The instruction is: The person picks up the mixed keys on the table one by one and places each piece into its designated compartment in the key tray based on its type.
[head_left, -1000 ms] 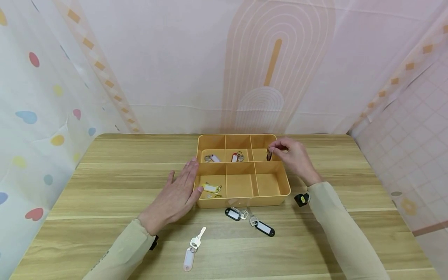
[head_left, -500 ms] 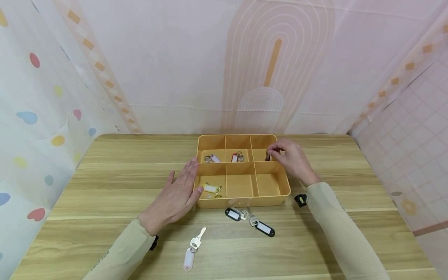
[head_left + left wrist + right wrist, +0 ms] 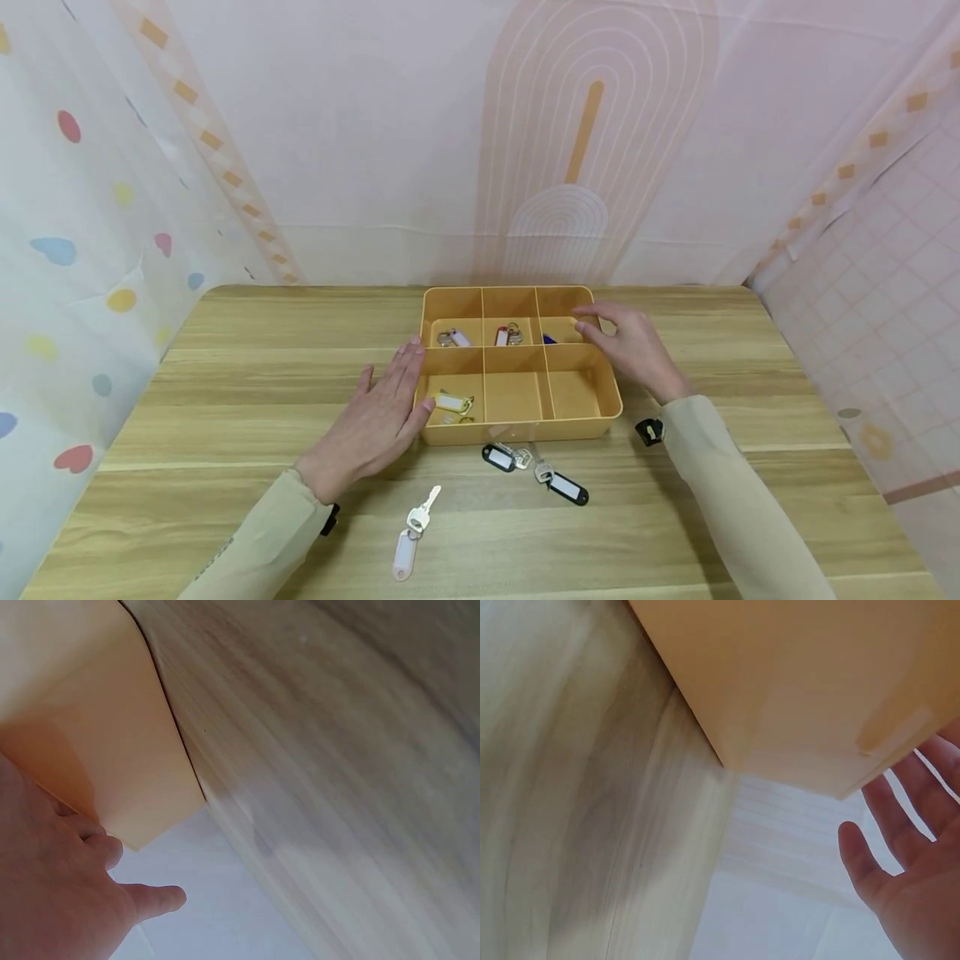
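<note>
A yellow-orange box (image 3: 517, 432) with several compartments stands on the table. My left hand (image 3: 372, 423) rests along its left rim with straight fingers, the thumb at the front left compartment. Over the back right compartment is my right hand (image 3: 628, 343), thumb and fingers apart and nothing between them. Below those fingertips, a blue piece (image 3: 550, 339) lies in that compartment, mostly hidden by the divider. A key with a white-labelled tag (image 3: 460, 338) is in the back left compartment, and one with a red tag (image 3: 502, 336) in the back middle. The front left holds a yellow key tag (image 3: 452, 403).
In front of the box lie two keys with black tags, one black tag (image 3: 498, 457) to the left and another black tag (image 3: 567, 489) to the right. Nearer the front left is a key (image 3: 420, 518) with a pale pink tag (image 3: 404, 556). A patterned curtain (image 3: 360, 167) hangs behind the table.
The right hand has let go of the dark item it pinched, and its thumb and fingers have parted. The blue piece now shows in the back right compartment. The left hand stays put.
</note>
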Tool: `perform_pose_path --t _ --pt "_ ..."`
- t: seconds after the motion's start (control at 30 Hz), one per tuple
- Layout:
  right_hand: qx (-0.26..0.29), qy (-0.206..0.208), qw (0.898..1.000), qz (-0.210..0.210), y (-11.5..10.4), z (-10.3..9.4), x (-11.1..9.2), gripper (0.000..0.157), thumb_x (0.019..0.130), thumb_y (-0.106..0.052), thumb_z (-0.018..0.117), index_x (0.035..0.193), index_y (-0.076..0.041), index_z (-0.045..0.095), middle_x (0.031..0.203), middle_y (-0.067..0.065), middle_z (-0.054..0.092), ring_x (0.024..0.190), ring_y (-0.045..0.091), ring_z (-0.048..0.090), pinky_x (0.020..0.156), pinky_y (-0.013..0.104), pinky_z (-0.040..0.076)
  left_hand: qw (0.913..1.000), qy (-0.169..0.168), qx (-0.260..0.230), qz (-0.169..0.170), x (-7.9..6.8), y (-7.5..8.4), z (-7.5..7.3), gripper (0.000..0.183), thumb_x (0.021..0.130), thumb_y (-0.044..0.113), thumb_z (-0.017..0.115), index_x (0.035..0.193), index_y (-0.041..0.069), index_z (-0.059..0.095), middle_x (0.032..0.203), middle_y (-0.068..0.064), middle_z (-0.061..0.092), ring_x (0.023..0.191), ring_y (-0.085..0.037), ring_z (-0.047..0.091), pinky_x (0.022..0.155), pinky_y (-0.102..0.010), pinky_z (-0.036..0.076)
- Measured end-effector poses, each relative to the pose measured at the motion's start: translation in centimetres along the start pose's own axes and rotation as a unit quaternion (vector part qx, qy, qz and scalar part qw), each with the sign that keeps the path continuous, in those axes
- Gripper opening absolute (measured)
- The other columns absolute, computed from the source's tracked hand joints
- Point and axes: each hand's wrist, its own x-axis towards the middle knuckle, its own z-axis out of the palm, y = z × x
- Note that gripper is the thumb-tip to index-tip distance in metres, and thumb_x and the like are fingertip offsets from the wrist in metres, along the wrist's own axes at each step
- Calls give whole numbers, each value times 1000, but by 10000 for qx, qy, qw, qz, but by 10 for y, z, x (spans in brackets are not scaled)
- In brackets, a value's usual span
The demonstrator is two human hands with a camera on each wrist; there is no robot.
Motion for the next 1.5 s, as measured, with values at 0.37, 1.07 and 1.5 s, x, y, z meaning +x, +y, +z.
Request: perform_pose_path --t 0.37,1.07,1.5 --pt "110 340 9989 -291 -10 -11 -25 39 104 -26 66 136 -4 67 144 15 62 137 35 54 116 56 38 10000 -53 -28 -56 -2 0 1 72 113 43 29 165 -1 6 174 -12 1 159 -28 5 121 -69 13" --pt "126 451 9973 -572 -32 -15 -88 38 100 -18 70 138 -12 67 145 -1 62 137 24 55 113 51 42 10000 1 -11 -20 -3 -1 0 73 113 45 28 165 -2 7 174 -13 2 159 -29 6 121 -69 14" --pt "281 572 9845 -1636 -44 -5 -113 43 88 0 76 130 -7 71 137 8 67 125 30 64 112 20 38 10000 -28 1 -31 -2 0 -1 73 113 45 27 165 1 4 174 -13 2 159 -28 6 121 -69 14"
